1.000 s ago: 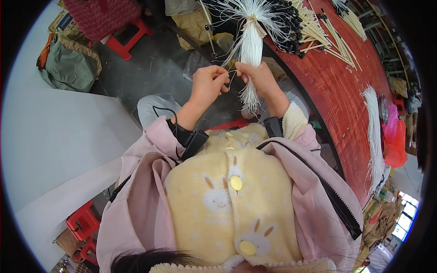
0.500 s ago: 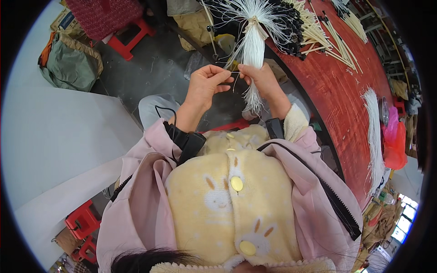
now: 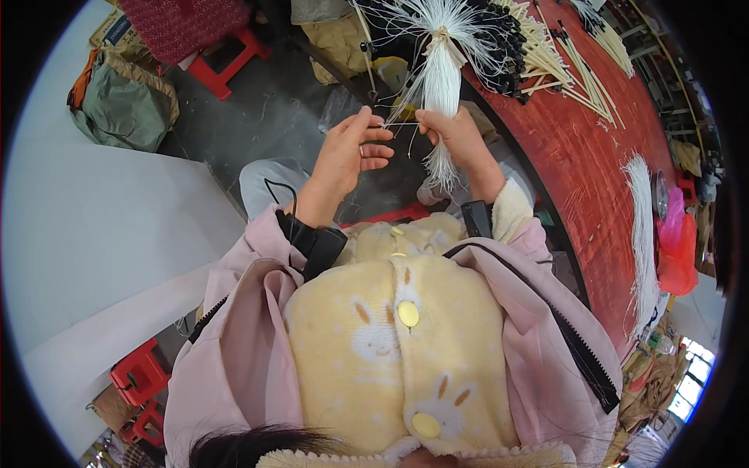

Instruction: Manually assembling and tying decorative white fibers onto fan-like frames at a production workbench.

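One strand (image 3: pixel 402 123) between two hands (image 3: pixel 346 156) (image 3: pixel 463 142), one white bundle (image 3: pixel 442 82)

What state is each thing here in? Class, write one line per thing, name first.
Left hand: fingers spread; unclear whether it pinches anything
Right hand: closed, thumb and forefinger on the thin strand
Thin strand: straight between the hands
White bundle: tied, fanned out above
Second white bundle: lying flat
Red table: surface scratched
Wooden sticks: heaped
Pink jacket: unzipped
Yellow top: buttoned
Green bag: slumped
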Available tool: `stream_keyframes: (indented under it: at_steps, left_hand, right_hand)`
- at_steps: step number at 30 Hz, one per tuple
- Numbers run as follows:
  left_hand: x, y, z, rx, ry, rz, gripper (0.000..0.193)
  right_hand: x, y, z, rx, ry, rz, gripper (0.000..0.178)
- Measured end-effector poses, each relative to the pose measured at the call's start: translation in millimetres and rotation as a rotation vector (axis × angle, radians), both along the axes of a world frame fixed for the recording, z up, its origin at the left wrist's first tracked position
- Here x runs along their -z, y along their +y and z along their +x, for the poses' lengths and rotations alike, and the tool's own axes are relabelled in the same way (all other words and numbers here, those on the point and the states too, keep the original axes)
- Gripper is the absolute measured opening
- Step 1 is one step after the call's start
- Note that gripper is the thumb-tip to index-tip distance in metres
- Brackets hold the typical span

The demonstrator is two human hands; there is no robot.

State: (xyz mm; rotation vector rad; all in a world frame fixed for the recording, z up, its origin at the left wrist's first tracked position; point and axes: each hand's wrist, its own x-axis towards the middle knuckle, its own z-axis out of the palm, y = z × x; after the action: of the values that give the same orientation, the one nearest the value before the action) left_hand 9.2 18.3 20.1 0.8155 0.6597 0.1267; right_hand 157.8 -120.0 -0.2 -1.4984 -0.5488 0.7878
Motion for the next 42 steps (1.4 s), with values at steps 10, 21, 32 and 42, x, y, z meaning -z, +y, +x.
stream_keyframes:
  at_steps: [10,21,32,42]
  left_hand:
    - [23.6,9.7,-2.5,0.204,0.025,0.3,0.017]
    - [8.8,4.3,-8.1,0.155,0.075,-0.105,0.019]
    - [21.0,10.4,-14.3,0.267,-0.046,-0.022,0.015]
    - [37.1,27.5,-17.5,0.2,-0.157,-0.136,0.006]
  right_hand:
    - [1.1,-2.6,4.5,0.003,-0.022,-0.038,0.016]
    - [-1.1,-4.3,4.7,0.012,-0.007,-0.021,0.015]
    - [-2.2,-4.4,3.9,-0.004,0.051,0.003,0.014]
    - [-6.4,-2.2,-5.1,0.003,0.211,0.166,0.017]
